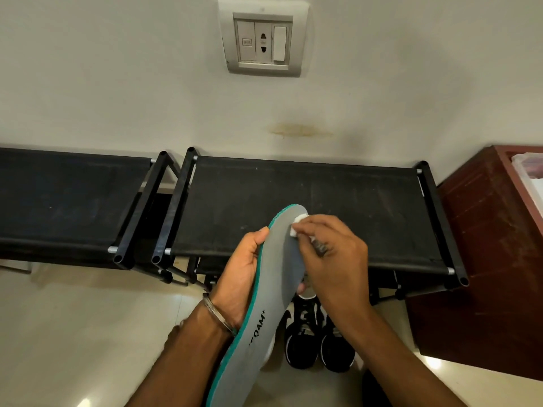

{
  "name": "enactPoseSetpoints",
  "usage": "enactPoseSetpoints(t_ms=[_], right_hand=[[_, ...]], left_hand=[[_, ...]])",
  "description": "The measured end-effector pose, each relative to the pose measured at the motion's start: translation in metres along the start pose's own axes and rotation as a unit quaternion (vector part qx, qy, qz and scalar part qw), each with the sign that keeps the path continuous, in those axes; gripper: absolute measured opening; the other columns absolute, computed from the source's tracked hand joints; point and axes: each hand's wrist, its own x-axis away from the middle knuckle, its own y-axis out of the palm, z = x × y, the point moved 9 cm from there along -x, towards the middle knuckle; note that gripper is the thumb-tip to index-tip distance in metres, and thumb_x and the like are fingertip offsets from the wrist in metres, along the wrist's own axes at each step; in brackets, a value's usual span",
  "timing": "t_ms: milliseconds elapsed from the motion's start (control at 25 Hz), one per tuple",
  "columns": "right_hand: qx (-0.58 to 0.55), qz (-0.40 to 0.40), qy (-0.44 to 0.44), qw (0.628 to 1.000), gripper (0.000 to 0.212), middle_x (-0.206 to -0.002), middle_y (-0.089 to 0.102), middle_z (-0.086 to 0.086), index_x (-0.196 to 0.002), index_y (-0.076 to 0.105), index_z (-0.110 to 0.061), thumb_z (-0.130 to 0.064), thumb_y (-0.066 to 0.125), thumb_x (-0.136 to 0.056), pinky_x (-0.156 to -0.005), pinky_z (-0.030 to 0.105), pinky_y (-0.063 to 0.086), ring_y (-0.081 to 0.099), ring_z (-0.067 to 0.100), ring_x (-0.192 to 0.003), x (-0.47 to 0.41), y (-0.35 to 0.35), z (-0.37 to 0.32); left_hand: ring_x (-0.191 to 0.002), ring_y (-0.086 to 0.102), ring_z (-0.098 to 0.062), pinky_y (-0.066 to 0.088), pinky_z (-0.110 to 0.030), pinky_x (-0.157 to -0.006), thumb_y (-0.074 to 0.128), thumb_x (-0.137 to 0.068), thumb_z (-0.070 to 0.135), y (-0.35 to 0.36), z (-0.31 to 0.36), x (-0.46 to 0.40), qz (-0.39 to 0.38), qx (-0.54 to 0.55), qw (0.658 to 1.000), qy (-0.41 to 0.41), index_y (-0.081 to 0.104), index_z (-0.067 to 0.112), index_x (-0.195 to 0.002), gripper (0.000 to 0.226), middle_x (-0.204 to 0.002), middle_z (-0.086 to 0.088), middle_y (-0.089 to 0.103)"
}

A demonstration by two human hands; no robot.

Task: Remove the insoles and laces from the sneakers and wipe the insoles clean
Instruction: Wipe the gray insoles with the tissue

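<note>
We hold a grey insole [264, 312] with a teal edge up in front of us, its toe end pointing away over the black fabric shelf [308, 201] of a shoe rack and its heel end running down toward the bottom of the view. Our left hand [244, 274] cups it from the left side, thumb lying along the teal rim near the forefoot, the other fingers curled behind and mostly hidden; a metal bangle [219, 314] sits on that wrist. Our right hand [329, 254] comes in from the right with its fingers pinched shut on a small white wad [298, 226], probably a tissue or wipe, though it is too little exposed to be sure. The wad presses on the grey top face near the toe, just beyond our fingertips. Below the hands, a pair of black sneakers [320, 339] stands on the pale floor [73, 333], close against the rack. A wall socket [263, 41] sits high on the wall.
</note>
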Motion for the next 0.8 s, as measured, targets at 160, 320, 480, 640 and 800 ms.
enactPoseSetpoints(t_ms=[160,320,480,640,800], right_hand=[[-0.004,-0.05,-0.054,0.997,0.022,-0.104,0.069,-0.004,-0.098,0.077,-0.013,0.001,0.075,-0.081,-0.086,0.017,0.053,0.064,0.006,-0.096,0.005,0.011,-0.013],[0.027,-0.025,-0.04,0.999,0.02,-0.103,0.07,-0.003,-0.096,0.077,-0.012,0.001,0.074,-0.081,-0.085,0.029,0.056,0.065,0.012,-0.094,0.002,0.008,-0.008],[0.033,-0.018,-0.058,0.998,0.018,-0.101,0.071,-0.001,-0.094,0.077,-0.011,0.0,0.071,-0.081,-0.085,0.032,0.055,0.065,0.012,-0.094,0.001,0.004,-0.007],[0.021,-0.049,-0.061,0.997,0.02,-0.103,0.07,-0.003,-0.097,0.077,-0.012,0.0,0.073,-0.082,-0.083,0.028,0.055,0.064,0.011,-0.096,0.006,0.011,-0.012],[0.072,-0.025,-0.069,0.995,0.021,-0.101,0.071,0.0,-0.094,0.077,-0.011,0.003,0.076,-0.078,-0.088,0.022,0.051,0.063,0.012,-0.094,0.0,0.003,-0.008]], left_hand=[[-0.102,0.059,-0.03,0.043,-0.04,-0.091,0.052,-0.084,0.048,-0.001,-0.001,0.0,-0.003,0.004,1.0,-0.018,0.066,0.007,-0.118,0.055,-0.115,-0.02,0.06],[-0.095,0.059,-0.029,0.047,-0.039,-0.085,0.05,-0.084,0.048,0.0,0.0,0.0,-0.001,0.004,1.0,-0.009,0.066,0.004,-0.119,0.059,-0.113,-0.02,0.061],[-0.089,0.061,-0.029,0.046,-0.04,-0.081,0.05,-0.084,0.048,0.0,0.002,0.0,-0.006,-0.006,1.0,-0.006,0.068,0.005,-0.114,0.056,-0.107,-0.019,0.064],[-0.086,0.066,-0.025,0.053,-0.036,-0.079,0.046,-0.087,0.048,0.003,0.0,0.0,-0.017,0.006,1.0,-0.011,0.07,0.006,-0.112,0.055,-0.103,-0.016,0.069],[-0.088,0.062,-0.028,0.046,-0.041,-0.08,0.046,-0.087,0.05,0.001,0.004,0.0,-0.017,-0.013,1.0,0.0,0.071,0.008,-0.112,0.055,-0.102,-0.017,0.067]])
